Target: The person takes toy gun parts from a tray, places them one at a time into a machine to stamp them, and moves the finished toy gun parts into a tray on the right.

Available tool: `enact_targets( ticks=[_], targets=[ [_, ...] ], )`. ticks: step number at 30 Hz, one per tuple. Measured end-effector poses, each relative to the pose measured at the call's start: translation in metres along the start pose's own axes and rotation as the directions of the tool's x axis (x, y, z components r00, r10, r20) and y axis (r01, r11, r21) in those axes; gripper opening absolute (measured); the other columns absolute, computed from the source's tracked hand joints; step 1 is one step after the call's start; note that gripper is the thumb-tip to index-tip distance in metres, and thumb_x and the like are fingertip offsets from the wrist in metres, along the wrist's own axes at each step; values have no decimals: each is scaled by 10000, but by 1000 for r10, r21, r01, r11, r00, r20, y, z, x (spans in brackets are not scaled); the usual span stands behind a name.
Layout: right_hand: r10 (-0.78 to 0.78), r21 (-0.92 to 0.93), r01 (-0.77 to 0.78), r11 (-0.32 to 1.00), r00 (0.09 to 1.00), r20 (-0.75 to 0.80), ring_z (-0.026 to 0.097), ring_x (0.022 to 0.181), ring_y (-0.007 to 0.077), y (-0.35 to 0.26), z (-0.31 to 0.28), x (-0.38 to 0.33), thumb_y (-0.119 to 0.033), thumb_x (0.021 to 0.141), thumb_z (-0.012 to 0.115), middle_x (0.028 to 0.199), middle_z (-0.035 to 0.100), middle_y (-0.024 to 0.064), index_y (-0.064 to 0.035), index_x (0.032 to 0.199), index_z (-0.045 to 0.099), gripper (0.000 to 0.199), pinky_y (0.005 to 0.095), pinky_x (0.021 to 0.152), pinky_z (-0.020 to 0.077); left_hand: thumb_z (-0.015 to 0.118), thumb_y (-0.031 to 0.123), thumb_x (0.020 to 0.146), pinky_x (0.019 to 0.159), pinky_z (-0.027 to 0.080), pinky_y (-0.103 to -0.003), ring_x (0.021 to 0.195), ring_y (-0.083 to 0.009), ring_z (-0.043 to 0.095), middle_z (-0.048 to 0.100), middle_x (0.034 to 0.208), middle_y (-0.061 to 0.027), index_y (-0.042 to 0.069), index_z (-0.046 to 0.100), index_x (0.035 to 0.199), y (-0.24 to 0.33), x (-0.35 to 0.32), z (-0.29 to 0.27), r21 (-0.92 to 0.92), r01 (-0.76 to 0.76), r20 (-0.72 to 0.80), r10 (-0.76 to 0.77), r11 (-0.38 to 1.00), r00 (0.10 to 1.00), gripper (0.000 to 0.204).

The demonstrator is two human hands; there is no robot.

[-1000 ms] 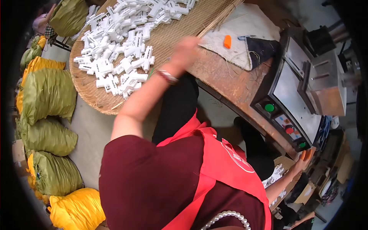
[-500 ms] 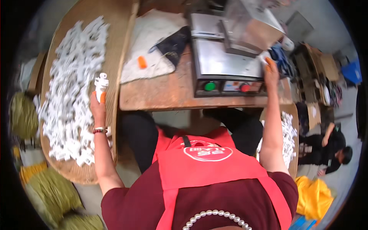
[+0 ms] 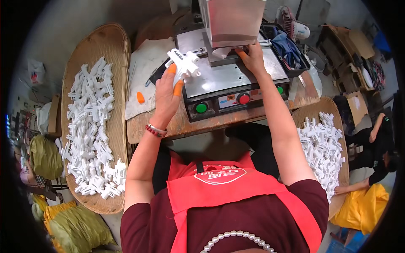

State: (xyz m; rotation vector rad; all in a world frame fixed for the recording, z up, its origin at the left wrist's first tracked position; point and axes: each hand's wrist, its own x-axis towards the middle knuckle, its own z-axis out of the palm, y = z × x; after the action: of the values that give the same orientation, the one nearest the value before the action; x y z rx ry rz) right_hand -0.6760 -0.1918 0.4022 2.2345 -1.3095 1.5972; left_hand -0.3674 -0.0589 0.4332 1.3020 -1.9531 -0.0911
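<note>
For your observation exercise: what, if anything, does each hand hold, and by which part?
The left hand holds a white plastic part by its lower end, between the fingers. The right hand rests at the press machine; any hold there cannot be told.

Single view: head cam, worn on the person's head, looking steeply down over the chest and red apron (image 3: 219, 189) at the lower centre. Wide fisheye, dark rim on all sides, straight edges bow near it. Upright, not mirrored. Forearms enter from below and run up to the press machine (image 3: 230, 80) at upper centre, close range. Woven tray (image 3: 116, 46) sits at left of frame, a second tray (image 3: 322, 105) at right, both bent by the lens. No second view here, so no overlap.
</note>
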Motion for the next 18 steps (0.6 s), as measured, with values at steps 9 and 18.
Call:
enact_targets(
  ticks=[9,18],
  targets=[
    [138,-334,-244,911,940,-310,569,967,290,-16,-153,-14,-171,768,688,1040,594,163,-16,1009,611,297,384,833,449,568,195,861,836,424,-400,952,-334,532,557,1208,-125,65,574,1155,42,90,94,140,-156,70,147,978,987,321],
    [435,-102,-443,891,895,-97,460,1203,206,-12,-244,-123,-92,857,606,1252,536,105,-14,1261,515,422,332,1041,308,608,310,834,969,344,-473,1135,-387,471,516,1261,-167,54,551,1186,10,90,105,146,-222,-22,228,964,973,439]
  ],
)
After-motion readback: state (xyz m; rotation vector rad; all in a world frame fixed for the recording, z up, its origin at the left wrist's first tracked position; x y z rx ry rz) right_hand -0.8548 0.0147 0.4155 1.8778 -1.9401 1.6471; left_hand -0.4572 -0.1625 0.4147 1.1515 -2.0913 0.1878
